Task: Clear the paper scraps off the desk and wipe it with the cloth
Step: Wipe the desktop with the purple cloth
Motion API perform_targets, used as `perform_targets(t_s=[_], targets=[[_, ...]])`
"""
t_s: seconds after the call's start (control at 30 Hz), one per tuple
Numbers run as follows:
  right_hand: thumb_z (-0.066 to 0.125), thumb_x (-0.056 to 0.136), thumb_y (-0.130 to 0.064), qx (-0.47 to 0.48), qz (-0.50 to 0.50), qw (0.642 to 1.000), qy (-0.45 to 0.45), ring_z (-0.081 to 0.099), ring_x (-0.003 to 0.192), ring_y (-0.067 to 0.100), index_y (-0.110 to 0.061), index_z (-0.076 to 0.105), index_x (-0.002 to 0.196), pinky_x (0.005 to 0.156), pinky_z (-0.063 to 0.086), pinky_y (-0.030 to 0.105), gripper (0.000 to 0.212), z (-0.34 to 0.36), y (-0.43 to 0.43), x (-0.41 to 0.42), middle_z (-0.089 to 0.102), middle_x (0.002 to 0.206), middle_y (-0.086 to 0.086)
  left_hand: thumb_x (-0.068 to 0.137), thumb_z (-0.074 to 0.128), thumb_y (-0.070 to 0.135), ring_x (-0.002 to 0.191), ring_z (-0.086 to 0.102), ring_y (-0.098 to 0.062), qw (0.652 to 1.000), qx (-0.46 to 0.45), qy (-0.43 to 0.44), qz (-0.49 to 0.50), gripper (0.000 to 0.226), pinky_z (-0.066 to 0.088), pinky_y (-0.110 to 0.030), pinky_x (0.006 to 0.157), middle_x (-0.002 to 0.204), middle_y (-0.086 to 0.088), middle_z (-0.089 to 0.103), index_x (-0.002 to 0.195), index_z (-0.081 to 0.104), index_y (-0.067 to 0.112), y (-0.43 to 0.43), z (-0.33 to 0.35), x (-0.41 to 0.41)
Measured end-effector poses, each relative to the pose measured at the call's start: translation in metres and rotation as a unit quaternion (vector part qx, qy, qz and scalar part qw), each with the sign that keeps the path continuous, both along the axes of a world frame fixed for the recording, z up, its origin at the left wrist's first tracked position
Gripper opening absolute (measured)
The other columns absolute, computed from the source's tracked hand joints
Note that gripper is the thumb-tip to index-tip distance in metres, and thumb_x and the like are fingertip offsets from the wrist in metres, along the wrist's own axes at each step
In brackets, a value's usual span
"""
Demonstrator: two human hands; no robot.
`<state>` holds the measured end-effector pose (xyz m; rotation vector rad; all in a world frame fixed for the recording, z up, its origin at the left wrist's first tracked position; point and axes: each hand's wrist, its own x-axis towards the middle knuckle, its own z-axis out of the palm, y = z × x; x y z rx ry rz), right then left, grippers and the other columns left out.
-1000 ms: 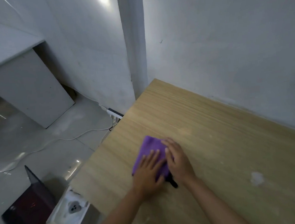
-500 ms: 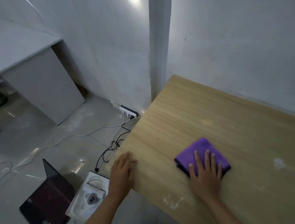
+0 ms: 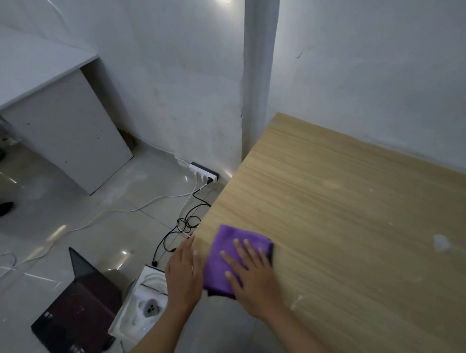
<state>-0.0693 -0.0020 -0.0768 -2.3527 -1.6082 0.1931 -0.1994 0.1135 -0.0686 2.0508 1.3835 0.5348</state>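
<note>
Now we press cloth (image 3: pixel 230 246) lower centre, right hand (image 3: pixel 251 279) fingers flat; left hand (image 3: pixel 182 276) straight-fingered, empty, just left at desk (image 3: pixel 339 195) edge.

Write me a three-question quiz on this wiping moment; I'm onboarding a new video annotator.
1. True or false: the right hand presses flat on the cloth.
2. Where on the desk does the cloth lie? A) by its left edge B) at the far corner C) in the middle
3. Fill in: the left hand has its fingers ___ (straight/curled).
Key: 1 true; 2 A; 3 straight.
</note>
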Motion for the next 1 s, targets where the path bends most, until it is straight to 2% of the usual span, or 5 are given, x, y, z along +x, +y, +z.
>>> perform_targets(t_s=[0.13, 0.27, 0.47, 0.7, 1.0], targets=[[0.014, 0.095, -0.052, -0.021, -0.15, 0.988, 0.031, 0.028, 0.135, 0.021, -0.032, 0.048, 0.131, 0.108, 0.018, 0.042, 0.054, 0.003, -0.041, 0.049, 0.044, 0.143, 0.005, 0.084, 0.015, 0.049, 0.136, 0.03, -0.023, 0.998, 0.013, 0.066, 0.004, 0.067, 0.019, -0.043, 0.113, 0.144, -0.007, 0.039, 0.137, 0.038, 0.016, -0.015, 0.007, 0.014], [0.029, 0.088, -0.055, 0.06, -0.194, 0.976, 0.076, 0.031, 0.135, 0.022, -0.023, 0.064, 0.115, 0.11, 0.014, 0.03, 0.055, 0.01, -0.047, 0.063, 0.043, 0.141, 0.003, 0.081, 0.036, 0.035, 0.12, 0.047, -0.024, 0.995, 0.011, 0.05, -0.091, 0.052, 0.034, -0.038, 0.101, 0.129, -0.005, 0.053, 0.127, 0.049, 0.016, -0.026, 0.013, 0.046], [0.071, 0.066, -0.007, 0.095, -0.521, 0.834, 0.157, 0.047, 0.103, 0.044, 0.006, 0.052, 0.118, 0.097, 0.026, 0.045, 0.056, 0.032, -0.039, 0.073, 0.055, 0.111, 0.032, 0.085, 0.058, 0.015, 0.079, 0.055, -0.012, 0.971, -0.203, -0.041, -0.121, 0.028, 0.043, -0.022, 0.077, 0.103, -0.004, 0.053, 0.112, 0.053, 0.012, -0.029, 0.035, 0.104], [0.06, 0.076, 0.001, 0.105, -0.502, 0.83, 0.218, 0.047, 0.099, 0.039, 0.001, 0.061, 0.098, 0.091, 0.037, 0.041, 0.022, 0.031, -0.01, 0.117, 0.053, 0.101, 0.026, 0.079, 0.067, 0.027, 0.066, 0.049, -0.013, 0.943, -0.262, 0.063, -0.198, 0.029, 0.035, -0.024, 0.058, 0.066, 0.003, 0.053, 0.063, 0.042, 0.024, 0.003, 0.043, 0.166], [0.055, 0.084, -0.006, 0.231, -0.398, 0.813, 0.356, 0.057, 0.085, 0.02, -0.021, 0.047, 0.113, 0.071, 0.037, 0.023, 0.033, 0.079, 0.068, 0.266, 0.059, 0.1, -0.001, 0.085, 0.057, 0.011, 0.069, 0.056, -0.017, 0.96, -0.203, -0.067, -0.18, 0.026, 0.038, -0.024, 0.052, 0.082, -0.002, 0.06, 0.086, 0.04, 0.03, 0.088, 0.08, 0.302]])
